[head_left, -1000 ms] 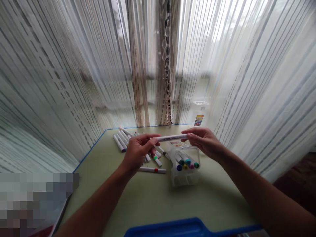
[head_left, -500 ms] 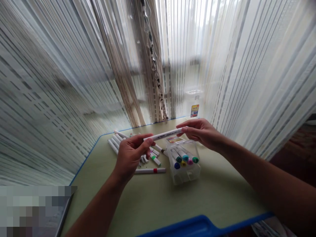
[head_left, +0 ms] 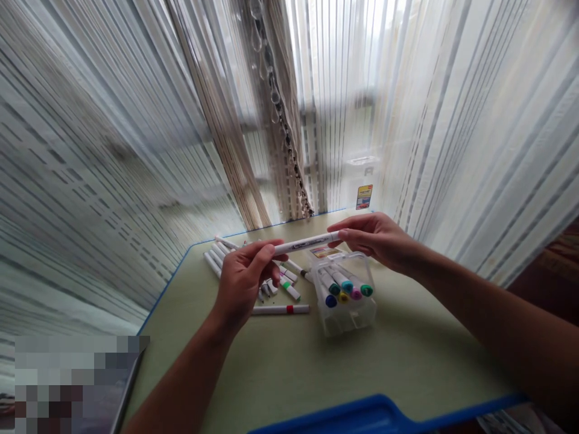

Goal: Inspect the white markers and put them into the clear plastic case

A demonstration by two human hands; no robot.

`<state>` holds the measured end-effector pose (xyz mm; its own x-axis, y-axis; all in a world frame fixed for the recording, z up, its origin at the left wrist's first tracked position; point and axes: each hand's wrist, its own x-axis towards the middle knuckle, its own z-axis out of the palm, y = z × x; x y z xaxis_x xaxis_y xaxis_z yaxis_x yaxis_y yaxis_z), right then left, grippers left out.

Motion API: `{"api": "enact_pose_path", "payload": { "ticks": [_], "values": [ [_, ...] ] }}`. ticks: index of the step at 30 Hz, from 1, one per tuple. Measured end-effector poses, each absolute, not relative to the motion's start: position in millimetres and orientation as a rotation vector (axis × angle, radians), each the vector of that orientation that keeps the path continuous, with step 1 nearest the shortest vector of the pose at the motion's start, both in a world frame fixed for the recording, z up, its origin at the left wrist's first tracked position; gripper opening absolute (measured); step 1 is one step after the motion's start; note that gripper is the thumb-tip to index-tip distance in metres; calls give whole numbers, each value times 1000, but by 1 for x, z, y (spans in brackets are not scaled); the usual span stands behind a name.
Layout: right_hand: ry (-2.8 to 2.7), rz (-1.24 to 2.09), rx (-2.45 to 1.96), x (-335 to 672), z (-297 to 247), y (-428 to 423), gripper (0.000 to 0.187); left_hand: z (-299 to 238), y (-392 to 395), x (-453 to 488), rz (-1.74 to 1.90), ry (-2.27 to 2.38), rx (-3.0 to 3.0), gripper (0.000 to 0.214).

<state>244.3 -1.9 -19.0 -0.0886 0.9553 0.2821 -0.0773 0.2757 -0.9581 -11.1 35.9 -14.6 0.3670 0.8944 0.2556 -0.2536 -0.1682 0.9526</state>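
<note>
A white marker (head_left: 304, 244) with dark print is held nearly level above the table, between both hands. My left hand (head_left: 244, 277) pinches its left end between thumb and fingers. The right end sits in the fingertips of my right hand (head_left: 375, 241). Below, a clear plastic case (head_left: 348, 322) holds several markers, their coloured ends (head_left: 344, 296) facing me. Left of the case lies a white marker with a red band (head_left: 289, 310). More loose white markers (head_left: 212, 259) are heaped behind my left hand, which partly hides them.
The pale green table (head_left: 289, 367) has a blue rim, with a blue moulded tray edge (head_left: 362, 416) at the front. A blurred-out flat object (head_left: 76, 386) stands at lower left. String curtains (head_left: 113, 150) hang behind, near a clear case with a yellow label (head_left: 364, 197).
The view has shifted slightly, so the table items appear a little further right. Both hands still hold the marker, which has barely turned.
</note>
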Motion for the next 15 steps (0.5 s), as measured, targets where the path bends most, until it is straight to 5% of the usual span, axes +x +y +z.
{"api": "enact_pose_path", "payload": {
  "ticks": [15],
  "values": [
    [-1298, 1146, -931, 248, -18, -2, 33, -16, 36, -14, 1088, 635, 1426, 25]
  ]
}}
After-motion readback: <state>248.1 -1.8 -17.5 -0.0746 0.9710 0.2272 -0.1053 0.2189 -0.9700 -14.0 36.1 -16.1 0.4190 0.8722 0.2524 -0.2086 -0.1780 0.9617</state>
